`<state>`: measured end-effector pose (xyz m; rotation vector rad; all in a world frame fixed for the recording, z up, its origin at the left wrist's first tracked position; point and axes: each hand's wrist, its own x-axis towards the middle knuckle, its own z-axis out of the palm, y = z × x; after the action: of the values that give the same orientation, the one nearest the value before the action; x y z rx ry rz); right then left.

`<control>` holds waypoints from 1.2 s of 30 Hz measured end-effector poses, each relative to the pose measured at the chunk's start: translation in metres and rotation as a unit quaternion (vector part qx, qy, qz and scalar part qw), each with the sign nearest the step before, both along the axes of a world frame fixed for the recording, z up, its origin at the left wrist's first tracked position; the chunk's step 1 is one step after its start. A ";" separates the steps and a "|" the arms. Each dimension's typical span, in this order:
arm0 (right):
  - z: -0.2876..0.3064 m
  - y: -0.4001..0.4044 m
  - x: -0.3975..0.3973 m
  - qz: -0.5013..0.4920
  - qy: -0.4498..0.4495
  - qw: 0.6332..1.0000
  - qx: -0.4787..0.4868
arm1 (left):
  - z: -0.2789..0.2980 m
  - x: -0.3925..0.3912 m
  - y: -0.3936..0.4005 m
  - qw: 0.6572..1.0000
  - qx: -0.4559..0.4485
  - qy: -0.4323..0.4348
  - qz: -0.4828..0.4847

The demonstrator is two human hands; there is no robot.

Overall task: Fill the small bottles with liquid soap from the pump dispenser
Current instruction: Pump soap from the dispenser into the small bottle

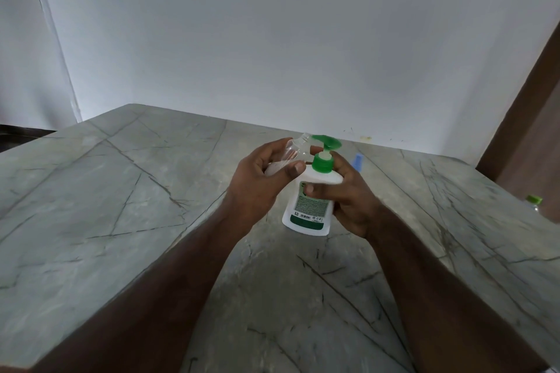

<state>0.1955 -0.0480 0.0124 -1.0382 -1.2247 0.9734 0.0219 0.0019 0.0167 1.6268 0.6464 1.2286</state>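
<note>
A small clear bottle [292, 152] is held tilted above the desk [127, 191], its open neck brought just beside the green pump nozzle [326, 142]. It is gripped by the curled fingers [295, 167] of the left hand [260, 179]. The white pump dispenser [310, 203] is clasped by the right hand [348, 191]. A blue cap [358, 160] lies behind, and a green-capped bottle [534, 203] sits at the desk's right edge.
</note>
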 end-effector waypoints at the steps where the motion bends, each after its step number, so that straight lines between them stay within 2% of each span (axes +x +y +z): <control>1: -0.001 0.001 0.000 0.003 -0.010 1.000 -0.003 | 0.000 0.000 0.000 1.000 -0.001 0.001 -0.002; 15: 0.017 -0.011 -0.009 -0.097 -0.188 0.975 0.067 | -0.003 -0.003 0.006 0.999 -0.031 -0.024 -0.017; 36: 0.023 -0.012 -0.016 -0.128 -0.277 0.948 0.093 | -0.009 -0.004 0.012 0.998 -0.056 0.000 -0.026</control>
<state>0.1790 -0.0602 0.0354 -1.3275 -1.5529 0.3574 0.0175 0.0143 0.0080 1.5418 0.6572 1.1360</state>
